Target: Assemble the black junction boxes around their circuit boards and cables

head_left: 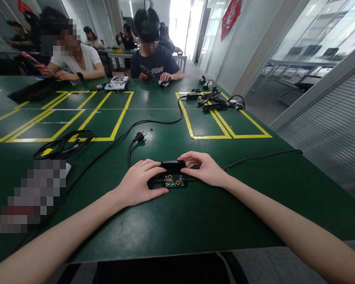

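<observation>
At your far left, a pixelated patch hides an object lying on the green counter (136, 232). Just beyond it sits a coiled black cable (73, 146) with a yellow tag (48, 151). Farther back, a co-worker in a white top (90, 59) leans at the edge. A long thin cable (159, 122) runs from your lower left toward the back right. Your left hand (137, 179) is closed lightly on the left side of a small black case (185, 182), thumb at its near corner; a black plug (140, 137) lies beyond that hand. The case sits in front of you between both hands, its circuit board (174, 181) exposed and its black cover (173, 165) standing up behind the board. Your right hand (204, 169) pinches the cover's right end between thumb and fingers. Past it, another dark cable (260, 157) stretches rightward, and a tangle of black parts (219, 103) lies farther back.
</observation>
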The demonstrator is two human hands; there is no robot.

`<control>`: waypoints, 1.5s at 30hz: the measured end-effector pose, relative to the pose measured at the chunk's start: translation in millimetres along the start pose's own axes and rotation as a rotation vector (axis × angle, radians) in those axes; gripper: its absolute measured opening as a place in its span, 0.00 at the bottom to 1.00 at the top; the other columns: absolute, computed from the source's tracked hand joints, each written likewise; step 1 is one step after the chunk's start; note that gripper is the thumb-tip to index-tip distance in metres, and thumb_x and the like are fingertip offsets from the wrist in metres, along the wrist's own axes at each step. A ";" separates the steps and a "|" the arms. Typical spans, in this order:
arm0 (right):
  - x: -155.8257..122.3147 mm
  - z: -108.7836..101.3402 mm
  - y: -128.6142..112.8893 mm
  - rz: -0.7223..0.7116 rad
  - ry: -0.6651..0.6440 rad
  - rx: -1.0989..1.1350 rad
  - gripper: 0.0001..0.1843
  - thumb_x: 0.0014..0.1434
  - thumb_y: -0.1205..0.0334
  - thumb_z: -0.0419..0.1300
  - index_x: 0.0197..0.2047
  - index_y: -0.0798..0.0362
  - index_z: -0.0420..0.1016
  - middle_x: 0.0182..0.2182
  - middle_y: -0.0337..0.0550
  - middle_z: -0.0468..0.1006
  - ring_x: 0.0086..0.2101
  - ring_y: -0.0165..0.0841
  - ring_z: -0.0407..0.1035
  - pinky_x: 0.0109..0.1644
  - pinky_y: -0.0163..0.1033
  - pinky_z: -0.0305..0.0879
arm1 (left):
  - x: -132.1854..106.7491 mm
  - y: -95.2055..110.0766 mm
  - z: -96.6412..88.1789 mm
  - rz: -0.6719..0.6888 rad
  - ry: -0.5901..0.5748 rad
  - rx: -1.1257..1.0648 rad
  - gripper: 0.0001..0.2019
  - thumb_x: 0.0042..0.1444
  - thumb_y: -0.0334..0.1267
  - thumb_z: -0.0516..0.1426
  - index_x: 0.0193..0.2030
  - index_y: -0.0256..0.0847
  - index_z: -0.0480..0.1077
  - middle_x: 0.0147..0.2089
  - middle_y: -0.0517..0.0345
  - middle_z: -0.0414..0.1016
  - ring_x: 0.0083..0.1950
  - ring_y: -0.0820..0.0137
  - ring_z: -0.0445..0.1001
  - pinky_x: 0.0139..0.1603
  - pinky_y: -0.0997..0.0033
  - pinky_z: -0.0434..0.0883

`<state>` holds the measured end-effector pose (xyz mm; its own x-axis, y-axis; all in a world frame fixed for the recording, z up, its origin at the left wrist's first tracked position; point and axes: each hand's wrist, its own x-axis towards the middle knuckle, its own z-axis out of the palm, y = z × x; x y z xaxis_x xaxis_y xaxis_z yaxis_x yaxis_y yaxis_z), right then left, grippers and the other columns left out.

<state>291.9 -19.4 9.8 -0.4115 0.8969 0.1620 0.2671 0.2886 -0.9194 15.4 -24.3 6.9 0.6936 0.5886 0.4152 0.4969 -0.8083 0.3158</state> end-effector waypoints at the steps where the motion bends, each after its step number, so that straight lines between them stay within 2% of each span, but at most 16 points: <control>1: -0.1 0.3 -0.1 -0.005 0.002 -0.002 0.16 0.58 0.60 0.68 0.49 0.52 0.80 0.41 0.44 0.85 0.35 0.34 0.79 0.45 0.44 0.80 | 0.4 0.2 -0.1 0.001 0.000 0.000 0.21 0.58 0.48 0.70 0.55 0.41 0.78 0.54 0.45 0.82 0.54 0.54 0.81 0.53 0.52 0.78; 24: -1.5 -1.6 1.0 0.009 -0.008 0.051 0.13 0.55 0.59 0.72 0.42 0.53 0.80 0.36 0.42 0.84 0.35 0.34 0.80 0.45 0.42 0.80 | -0.7 1.1 -1.6 0.069 0.041 0.007 0.15 0.61 0.45 0.68 0.51 0.41 0.78 0.54 0.45 0.82 0.52 0.56 0.81 0.51 0.54 0.78; 29: -1.6 -5.5 1.2 -0.022 -0.080 0.067 0.13 0.55 0.58 0.73 0.41 0.54 0.80 0.37 0.43 0.84 0.37 0.34 0.80 0.47 0.43 0.80 | 0.3 2.8 -2.3 0.073 0.053 -0.033 0.11 0.60 0.43 0.68 0.42 0.41 0.75 0.52 0.46 0.83 0.50 0.57 0.82 0.49 0.57 0.78; 34: -2.2 -10.2 -1.9 -0.096 -0.124 0.038 0.12 0.58 0.55 0.73 0.40 0.54 0.81 0.38 0.43 0.83 0.37 0.34 0.79 0.46 0.42 0.79 | 1.5 6.4 -4.9 -0.014 0.021 -0.143 0.15 0.58 0.41 0.68 0.35 0.43 0.64 0.51 0.49 0.83 0.48 0.61 0.82 0.46 0.61 0.78; 40: -3.4 -12.7 -6.7 -0.219 -0.172 -0.090 0.06 0.61 0.59 0.70 0.36 0.53 0.83 0.34 0.44 0.83 0.36 0.36 0.79 0.44 0.43 0.75 | 0.4 9.2 -4.5 -0.035 -0.014 -0.296 0.15 0.59 0.36 0.65 0.36 0.44 0.60 0.49 0.52 0.80 0.45 0.67 0.81 0.42 0.69 0.77; 43: -4.0 -12.6 -7.4 -0.236 -0.172 -0.132 0.06 0.62 0.59 0.70 0.37 0.53 0.83 0.34 0.44 0.83 0.36 0.36 0.78 0.43 0.42 0.75 | 0.2 9.2 -3.4 -0.034 -0.020 -0.309 0.12 0.61 0.36 0.65 0.39 0.44 0.62 0.49 0.52 0.80 0.47 0.66 0.81 0.45 0.67 0.78; 45: -4.7 -11.0 -7.5 -0.254 -0.191 -0.163 0.07 0.61 0.58 0.71 0.40 0.52 0.83 0.38 0.44 0.82 0.37 0.35 0.77 0.43 0.41 0.75 | 0.6 9.1 -3.3 -0.034 -0.026 -0.304 0.09 0.64 0.38 0.63 0.44 0.43 0.66 0.51 0.50 0.80 0.49 0.64 0.81 0.49 0.64 0.79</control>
<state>301.4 -22.1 19.9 -0.6340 0.7153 0.2940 0.2643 0.5577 -0.7868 18.6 -31.3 12.8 0.6945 0.6116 0.3789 0.3440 -0.7449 0.5716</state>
